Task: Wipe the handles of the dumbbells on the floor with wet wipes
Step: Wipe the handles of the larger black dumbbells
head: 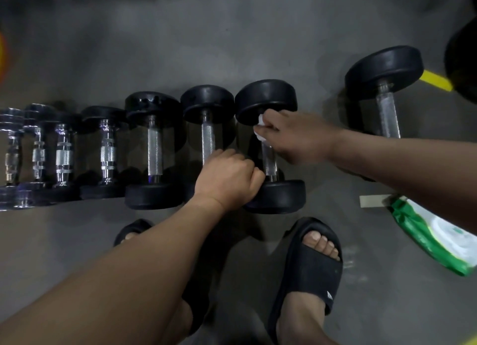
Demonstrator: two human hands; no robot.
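Head view: right hand (291, 135) pinches wet wipe (260, 128) at 12 o'clock end of dumbbell handle (269, 161); drag twd 6, twisting, w/ left hand (229, 177), curled there, grip unclear, bracing.

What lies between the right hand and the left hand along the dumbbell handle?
Head view: only bare metal handle, from the wipe in the right hand down to the left hand.
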